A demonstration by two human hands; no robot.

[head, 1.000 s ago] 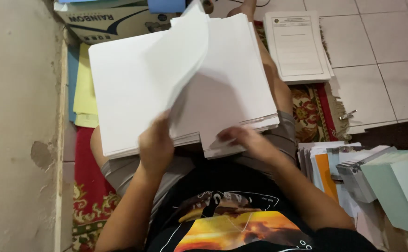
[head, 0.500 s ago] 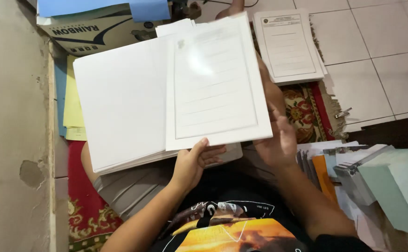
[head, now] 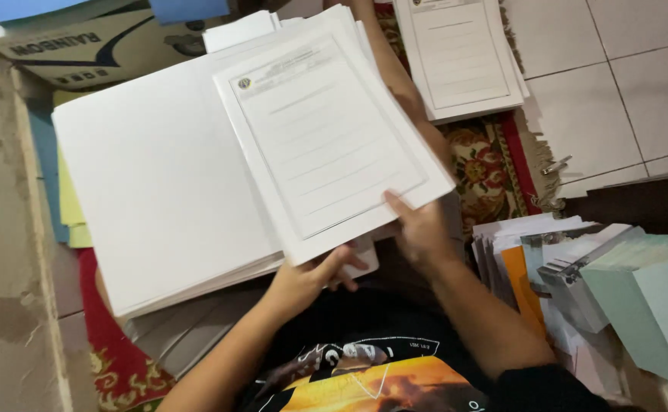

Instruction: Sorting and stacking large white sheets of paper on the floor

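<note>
matt white paper form [head: 326,145], woven patterned rug [head: 494,164], glazed-looking floor tiles [head: 616,91], probably cardboard box [head: 97,49].

The printed form sheet [head: 326,145] covers most of the left hand's [head: 311,278] fingers; only the thumb and knuckles show at lower centre. The right hand's [head: 419,229] palm lies under the same sheet's lower right corner. The form's lines of print are too small and blurred to tell. The white paper stack [head: 151,183] hides the lap beneath it. At the top edge, the second form pile [head: 460,57] and the cardboard box [head: 97,49] are cut off. The teal folders [head: 647,305] run off the right edge.
</note>
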